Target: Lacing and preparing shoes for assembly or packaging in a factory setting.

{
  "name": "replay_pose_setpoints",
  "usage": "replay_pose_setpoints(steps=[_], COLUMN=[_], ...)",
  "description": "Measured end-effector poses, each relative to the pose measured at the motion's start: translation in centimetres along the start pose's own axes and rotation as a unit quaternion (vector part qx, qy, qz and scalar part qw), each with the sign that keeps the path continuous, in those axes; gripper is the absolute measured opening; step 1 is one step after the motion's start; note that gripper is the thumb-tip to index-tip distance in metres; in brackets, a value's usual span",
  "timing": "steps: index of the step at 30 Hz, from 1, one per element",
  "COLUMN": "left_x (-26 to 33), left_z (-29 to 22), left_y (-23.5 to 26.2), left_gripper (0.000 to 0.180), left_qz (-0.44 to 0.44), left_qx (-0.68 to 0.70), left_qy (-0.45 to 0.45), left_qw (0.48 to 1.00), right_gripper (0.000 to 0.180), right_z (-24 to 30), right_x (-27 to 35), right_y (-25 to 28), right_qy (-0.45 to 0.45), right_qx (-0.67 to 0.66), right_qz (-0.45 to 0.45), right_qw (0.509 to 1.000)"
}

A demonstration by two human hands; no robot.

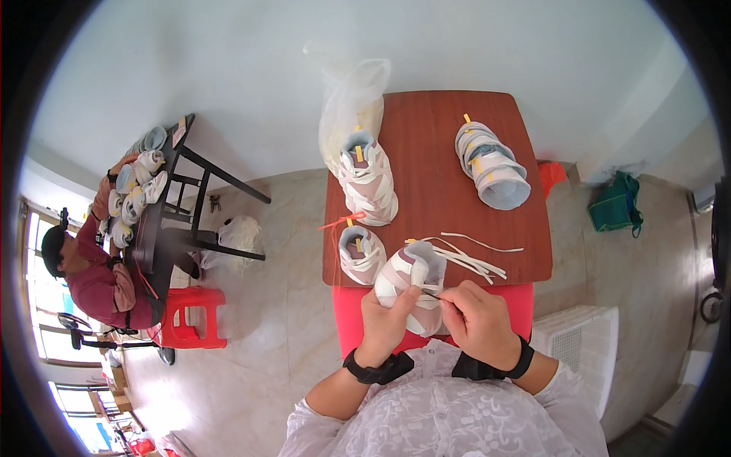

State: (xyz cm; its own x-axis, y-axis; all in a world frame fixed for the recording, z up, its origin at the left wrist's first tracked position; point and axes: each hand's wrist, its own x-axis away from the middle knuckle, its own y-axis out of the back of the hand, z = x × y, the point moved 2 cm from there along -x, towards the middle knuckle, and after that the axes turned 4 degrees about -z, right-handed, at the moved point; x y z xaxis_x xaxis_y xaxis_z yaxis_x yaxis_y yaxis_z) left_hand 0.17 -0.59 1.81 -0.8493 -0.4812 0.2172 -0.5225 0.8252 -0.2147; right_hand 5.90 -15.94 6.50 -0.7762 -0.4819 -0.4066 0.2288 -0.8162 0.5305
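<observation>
A white and pale pink shoe upper is held at the table's near edge, its opening facing up. My left hand grips its side, thumb on top near the lace holes. In my right hand, fingers pinched, is a thin dark tool that reaches to the front of the upper; its tip is too small to make out. White laces lie loose just beyond. To the left stand a single laced upper and a stack of laced uppers, with a red string between them.
A stack of uppers lies at the right of the brown table. Behind the left stack stands a clear plastic bag. A white crate and green bag are at right. Leftward, a co-worker sits at a dark table.
</observation>
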Motion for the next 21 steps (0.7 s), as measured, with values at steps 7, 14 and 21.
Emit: replay_pose_setpoints(steps=[7,14,21], left_x=[0.3,0.5,0.2], left_z=[0.0,-0.1,0.3], left_y=[-0.1,-0.3,0.0], left_gripper=[0.021,0.019,0.018], left_qz=[-0.001,-0.015,-0.01], left_qx=[-0.021,-0.029,-0.141], left_qy=[-0.023,-0.028,-0.155], left_qw=[1.0,0.999,0.978], right_gripper=[0.007,0.008,0.009], right_z=[-0.3,-0.2,-0.6], right_x=[0.0,-0.1,0.3], right_y=[-0.2,-0.4,-1.1], right_qy=[-0.026,-0.052,-0.076], right_qx=[-0.056,-0.061,-0.067], right_qz=[0.006,0.019,0.029], right_qw=[0.998,0.997,0.994])
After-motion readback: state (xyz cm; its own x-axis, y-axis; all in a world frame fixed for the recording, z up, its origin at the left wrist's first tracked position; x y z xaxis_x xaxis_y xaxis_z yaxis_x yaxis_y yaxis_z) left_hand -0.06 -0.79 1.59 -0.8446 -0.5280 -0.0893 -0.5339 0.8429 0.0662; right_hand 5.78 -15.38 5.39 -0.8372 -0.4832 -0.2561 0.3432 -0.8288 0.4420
